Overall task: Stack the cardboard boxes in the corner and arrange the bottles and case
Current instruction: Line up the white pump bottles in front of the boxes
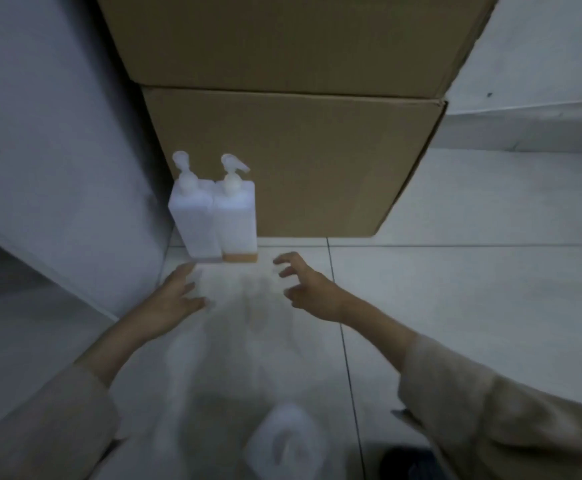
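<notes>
Two plain brown cardboard boxes stacked in the corner: lower box (303, 164) on the tiled floor (455, 289), upper box (282, 36) overhanging it toward the camera. Matte corrugated faces, square edges. Grey wall panel (50, 150) to the left.

Two white rectangular pump bottles upright on the floor, touching side by side, against the lower box's front. Left bottle (194, 216) all white; right bottle (235, 220) shows an orange band at the base.

Left hand (178, 292) flat-fingered, empty, just below the left bottle. Right hand (308, 284) with fingers spread and curled, empty, near the right bottle. Both blurred. Beige sleeves (490, 410). Case: cannot tell
</notes>
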`<state>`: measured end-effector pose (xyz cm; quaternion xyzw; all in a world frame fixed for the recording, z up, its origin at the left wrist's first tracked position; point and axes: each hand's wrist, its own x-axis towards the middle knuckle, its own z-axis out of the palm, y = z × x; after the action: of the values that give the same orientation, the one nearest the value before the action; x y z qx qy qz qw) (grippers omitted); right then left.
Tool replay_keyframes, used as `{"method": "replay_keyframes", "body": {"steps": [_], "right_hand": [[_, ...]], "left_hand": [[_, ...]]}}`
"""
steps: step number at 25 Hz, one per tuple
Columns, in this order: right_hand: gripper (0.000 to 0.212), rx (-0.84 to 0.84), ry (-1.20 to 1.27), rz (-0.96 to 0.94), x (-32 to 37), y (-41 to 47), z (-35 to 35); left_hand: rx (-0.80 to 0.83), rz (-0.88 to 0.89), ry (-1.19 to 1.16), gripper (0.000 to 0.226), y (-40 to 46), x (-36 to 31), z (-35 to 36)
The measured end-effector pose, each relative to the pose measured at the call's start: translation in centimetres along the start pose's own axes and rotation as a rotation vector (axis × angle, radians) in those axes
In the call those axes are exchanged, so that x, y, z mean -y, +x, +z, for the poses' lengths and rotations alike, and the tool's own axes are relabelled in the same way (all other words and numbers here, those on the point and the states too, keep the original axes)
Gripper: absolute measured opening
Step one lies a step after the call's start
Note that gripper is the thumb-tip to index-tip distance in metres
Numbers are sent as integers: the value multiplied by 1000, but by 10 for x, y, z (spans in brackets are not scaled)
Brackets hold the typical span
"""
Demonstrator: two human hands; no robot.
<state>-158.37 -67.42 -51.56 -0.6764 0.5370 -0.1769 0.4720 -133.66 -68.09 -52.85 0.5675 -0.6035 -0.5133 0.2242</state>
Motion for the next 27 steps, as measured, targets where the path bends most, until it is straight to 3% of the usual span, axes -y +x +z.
{"method": "replay_keyframes", "body": {"steps": [3, 5, 7, 9, 13, 16, 19, 22, 27], "right_hand": [[53, 218, -198, 93, -18, -70, -10], [66, 362, -164, 155, -24, -115, -5], [79, 435, -109, 175, -24, -147, 4], [84, 413, -30, 178, -16, -166, 19], [62, 159, 119, 47, -1, -164, 45], [60, -151, 132, 20, -1, -137, 44], [68, -360, 156, 6, 7, -95, 31], [71, -433, 167, -5, 15, -48, 14], [74, -462, 185, -34, 28, 15, -11]], "left_hand": [[344, -41, 130, 64, -54, 13, 15], [489, 45, 217, 89, -93, 11, 33], [528, 142, 200, 110, -125, 7, 60], [454, 194, 123, 115, -144, -1, 89], [201, 127, 9, 107, -137, -18, 119], [-7, 186, -15, 62, -101, -31, 123], [-163, 192, 3, 50, -62, -53, 113], [-260, 199, 82, 52, -24, -70, 101], [-367, 168, -30, 56, 27, -94, 88]]}}
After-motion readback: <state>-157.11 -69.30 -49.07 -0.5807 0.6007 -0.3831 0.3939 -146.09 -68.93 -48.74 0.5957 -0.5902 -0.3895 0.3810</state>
